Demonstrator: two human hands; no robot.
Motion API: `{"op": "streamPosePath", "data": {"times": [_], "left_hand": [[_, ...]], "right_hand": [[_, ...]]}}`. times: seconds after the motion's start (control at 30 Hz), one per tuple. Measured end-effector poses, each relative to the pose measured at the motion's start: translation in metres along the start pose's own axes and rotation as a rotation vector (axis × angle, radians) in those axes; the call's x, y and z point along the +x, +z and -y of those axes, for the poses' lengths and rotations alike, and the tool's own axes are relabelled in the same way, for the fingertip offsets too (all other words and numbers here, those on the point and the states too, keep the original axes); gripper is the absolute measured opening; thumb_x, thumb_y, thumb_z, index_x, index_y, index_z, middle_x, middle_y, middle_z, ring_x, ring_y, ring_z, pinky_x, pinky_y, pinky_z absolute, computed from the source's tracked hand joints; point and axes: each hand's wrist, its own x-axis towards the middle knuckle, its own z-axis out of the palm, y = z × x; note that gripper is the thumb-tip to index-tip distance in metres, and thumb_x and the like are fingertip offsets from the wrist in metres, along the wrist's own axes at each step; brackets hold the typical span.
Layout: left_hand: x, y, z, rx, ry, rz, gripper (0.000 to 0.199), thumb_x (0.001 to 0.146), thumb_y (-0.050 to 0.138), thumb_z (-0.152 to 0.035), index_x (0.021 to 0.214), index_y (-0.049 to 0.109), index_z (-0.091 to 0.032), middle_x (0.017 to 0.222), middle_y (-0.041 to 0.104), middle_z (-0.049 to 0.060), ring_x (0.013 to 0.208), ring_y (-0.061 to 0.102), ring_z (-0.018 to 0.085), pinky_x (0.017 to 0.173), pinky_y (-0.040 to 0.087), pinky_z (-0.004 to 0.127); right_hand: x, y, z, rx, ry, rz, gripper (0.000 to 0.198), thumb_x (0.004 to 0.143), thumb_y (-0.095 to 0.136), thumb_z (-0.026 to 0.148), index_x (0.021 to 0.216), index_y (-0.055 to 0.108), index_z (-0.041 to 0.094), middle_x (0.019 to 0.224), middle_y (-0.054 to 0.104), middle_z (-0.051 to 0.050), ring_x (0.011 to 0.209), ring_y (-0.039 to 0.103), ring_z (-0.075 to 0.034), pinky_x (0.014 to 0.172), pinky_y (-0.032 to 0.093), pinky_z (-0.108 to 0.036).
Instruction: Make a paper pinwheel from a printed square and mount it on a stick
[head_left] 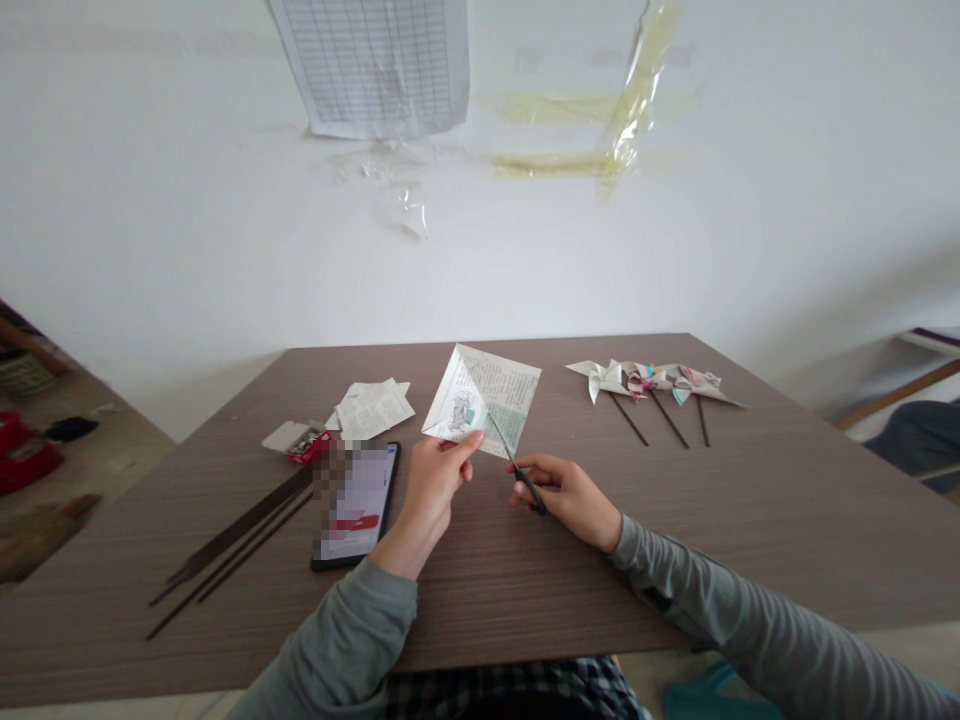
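Note:
My left hand [441, 478] pinches the lower edge of a square piece of printed paper [506, 385], which is raised above the table with one corner pointing up. Crease lines run across its face, and a small drawing shows on its left part. In my right hand [564, 495] is a pair of scissors [529, 488] with dark handles, fingers closed around them. Their blades lie over the lower right part of the paper, pointing up and left towards its middle. How far the blades are apart is too small to tell.
A phone [360, 505] lies left of my hands, beside several dark sticks [244, 525] and a small open box of pins [306, 442]. Behind it are more paper squares [373, 408]. Paper pinwheels [652, 380] on sticks lie at the right back, near the wall [480, 270].

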Motion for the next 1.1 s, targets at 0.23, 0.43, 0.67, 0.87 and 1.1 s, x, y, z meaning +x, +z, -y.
{"op": "streamPosePath", "data": {"times": [0.23,0.43,0.67,0.87,1.1], "left_hand": [[0.000,0.000,0.000,0.015,0.012,0.019,0.051,0.066,0.114,-0.051,0.062,0.071,-0.023,0.052,0.057,-0.004,0.047,0.046,0.010,0.052,0.021,0.026],[-0.001,0.000,-0.001,-0.001,0.007,0.010,0.048,0.065,0.113,-0.048,0.065,0.073,-0.023,0.056,0.060,-0.004,0.048,0.046,0.010,0.053,0.021,0.026],[-0.001,0.000,-0.001,0.001,0.001,0.011,0.049,0.064,0.112,-0.049,0.063,0.071,-0.023,0.053,0.057,-0.004,0.048,0.046,0.009,0.052,0.021,0.025],[0.000,0.001,-0.001,-0.024,-0.005,-0.009,0.050,0.056,0.115,-0.050,0.068,0.077,-0.021,0.057,0.066,-0.003,0.046,0.049,0.008,0.050,0.023,0.024],[0.000,0.000,0.001,-0.031,-0.007,-0.008,0.048,0.060,0.117,-0.047,0.072,0.079,-0.020,0.060,0.069,-0.002,0.046,0.052,0.009,0.050,0.025,0.023]], "right_hand": [[-0.001,0.003,0.007,-0.007,0.005,-0.016,0.079,0.090,0.105,0.090,0.127,0.090,0.022,0.088,0.091,-0.006,0.079,0.080,-0.026,0.085,0.068,-0.044],[-0.003,0.005,0.012,-0.002,0.007,-0.039,0.074,0.090,0.107,0.088,0.123,0.091,0.023,0.090,0.093,-0.012,0.081,0.081,-0.032,0.084,0.070,-0.049],[-0.003,0.006,0.014,-0.011,0.006,-0.041,0.076,0.089,0.103,0.090,0.124,0.087,0.024,0.090,0.092,-0.011,0.079,0.077,-0.028,0.085,0.067,-0.048],[-0.004,0.008,0.020,-0.008,0.020,-0.035,0.079,0.083,0.106,0.093,0.118,0.086,0.026,0.085,0.090,-0.010,0.078,0.077,-0.030,0.082,0.066,-0.049],[-0.003,0.008,0.019,-0.017,0.016,-0.043,0.081,0.083,0.105,0.096,0.117,0.089,0.025,0.083,0.089,-0.009,0.078,0.079,-0.030,0.081,0.069,-0.048]]}}
